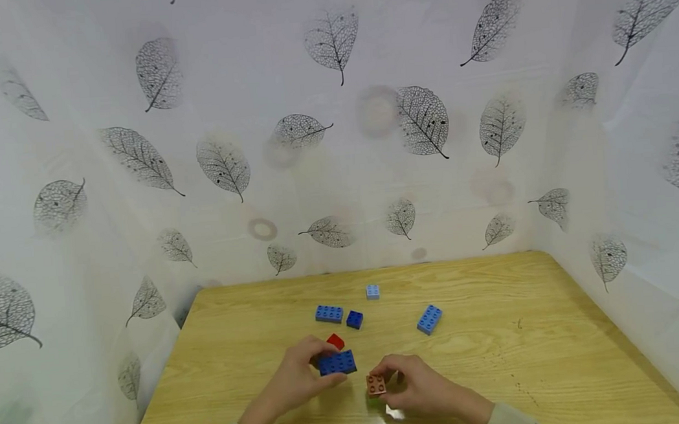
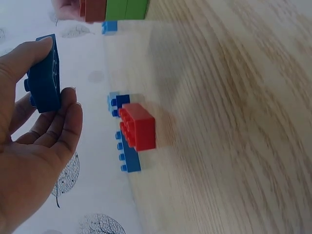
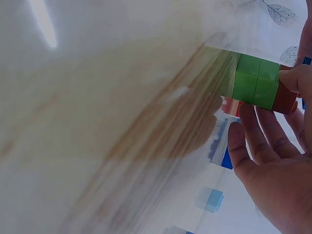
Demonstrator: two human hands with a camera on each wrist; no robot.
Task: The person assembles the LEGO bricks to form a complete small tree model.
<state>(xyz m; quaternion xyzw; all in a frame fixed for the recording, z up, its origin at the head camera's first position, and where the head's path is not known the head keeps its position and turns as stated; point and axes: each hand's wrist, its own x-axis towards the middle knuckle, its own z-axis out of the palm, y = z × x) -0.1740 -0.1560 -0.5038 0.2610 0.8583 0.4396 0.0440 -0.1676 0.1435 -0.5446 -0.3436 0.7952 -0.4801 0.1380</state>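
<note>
on the wood-grain table [image 1: 500, 351], a red brick [image 1: 336, 340] is taken as the landmark; in the head view it is partly hidden by the left hand [image 1: 301, 373]. by that hand, on the near side of the red brick, a dark blue eight-stud brick [image 1: 337, 363] is pinched between thumb and fingers, studs upward and clear of the table, the hand being parted only by the brick's width. by the right hand [image 1: 417, 385], nearer and to the right of the red brick, a brown four-stud brick [image 1: 376, 385] is pinched in the same manner; beneath it a green section [image 3: 247, 78] is attached, crossed by a seam and perhaps made of two bricks, though whether its foot is rested on the table cannot be told. beyond the red brick are seen a blue eight-stud brick [image 1: 329, 314], a royal blue four-stud brick [image 1: 354, 320] and, farther back, a pale blue four-stud brick [image 1: 373, 292]; well to the right of the red brick, a medium blue eight-stud brick [image 1: 430, 320] is seen. the step in hand is judged to be stacking, with the dark blue piece not yet joined; for the next move, its underside would need to be aligned over the brown studs and pressed while the green section is steadied.
</note>
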